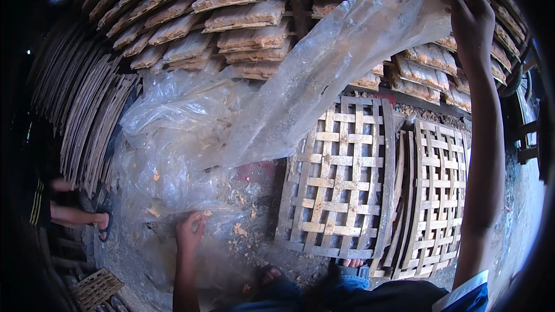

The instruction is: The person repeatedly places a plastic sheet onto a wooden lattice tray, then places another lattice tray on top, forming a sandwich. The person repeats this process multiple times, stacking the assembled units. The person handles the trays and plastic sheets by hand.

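1. A large plastic sheet spread from the floor at left of centre up to the top right, passing in front of the stacked slabs.
2. It was clear but cloudy, with a grey-brown, dusty tint, many fine creases and whitish glints along the folds.
3. Its raised part formed a long slanting band, narrower than the heap below and see-through only in a hazy way.
4. The lower part lay bunched in a loose, crumpled heap, with small orange-tan crumbs scattered on it and others on the floor beside it.
5. The right hand, at the end of a raised arm, grasped the sheet's upper end between thumb and fingers.
6. The left hand was low, at the heap's near edge, its fingers bent; whether it gripped the plastic could not be told.
7. Right of the heap stood two woven racks of crossed pale strips, side by side.
8. Behind, crusted orange-and-whitish slabs lay in tiers; thin-edged panels stood packed at left.
9. Another person's leg, in a dark sandal, showed at the left edge.
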`<state>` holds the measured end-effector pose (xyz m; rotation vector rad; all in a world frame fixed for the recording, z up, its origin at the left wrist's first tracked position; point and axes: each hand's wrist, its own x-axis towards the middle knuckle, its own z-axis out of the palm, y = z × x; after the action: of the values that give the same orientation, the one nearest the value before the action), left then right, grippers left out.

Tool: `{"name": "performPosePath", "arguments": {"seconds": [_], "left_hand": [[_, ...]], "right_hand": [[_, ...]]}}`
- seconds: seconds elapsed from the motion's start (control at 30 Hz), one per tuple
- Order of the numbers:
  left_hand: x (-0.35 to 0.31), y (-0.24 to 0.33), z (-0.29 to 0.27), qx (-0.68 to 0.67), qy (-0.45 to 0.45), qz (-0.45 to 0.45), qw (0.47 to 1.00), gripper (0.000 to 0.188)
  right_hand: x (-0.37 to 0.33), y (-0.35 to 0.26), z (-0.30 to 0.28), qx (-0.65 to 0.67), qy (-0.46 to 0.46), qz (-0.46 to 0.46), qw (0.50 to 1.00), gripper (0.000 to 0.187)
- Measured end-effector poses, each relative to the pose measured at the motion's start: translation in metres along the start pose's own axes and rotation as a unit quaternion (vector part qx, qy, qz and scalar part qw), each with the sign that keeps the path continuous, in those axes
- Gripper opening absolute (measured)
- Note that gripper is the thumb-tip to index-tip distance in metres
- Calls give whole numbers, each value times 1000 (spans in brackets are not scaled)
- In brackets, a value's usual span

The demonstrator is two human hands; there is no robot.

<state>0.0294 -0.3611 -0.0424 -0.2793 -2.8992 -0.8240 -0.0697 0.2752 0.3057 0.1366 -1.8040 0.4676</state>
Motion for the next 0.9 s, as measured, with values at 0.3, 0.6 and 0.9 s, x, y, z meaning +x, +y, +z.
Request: {"name": "performPosePath", "arguments": {"seconds": [0.3, 0.6, 0.9], "left_hand": [[-50, -35, -3, 106, -32, -54, 992, 43], [25, 82, 51, 71, -152, 36, 985, 35], [84, 92, 85, 249, -335, 121, 901, 45]], "right_hand": [[-72, -102, -114, -176, -111, -151, 966, 19], [-234, -142, -168, 3, -591, 105, 800, 39], [-247, -125, -167, 59, -784, 284, 550, 59]]}}
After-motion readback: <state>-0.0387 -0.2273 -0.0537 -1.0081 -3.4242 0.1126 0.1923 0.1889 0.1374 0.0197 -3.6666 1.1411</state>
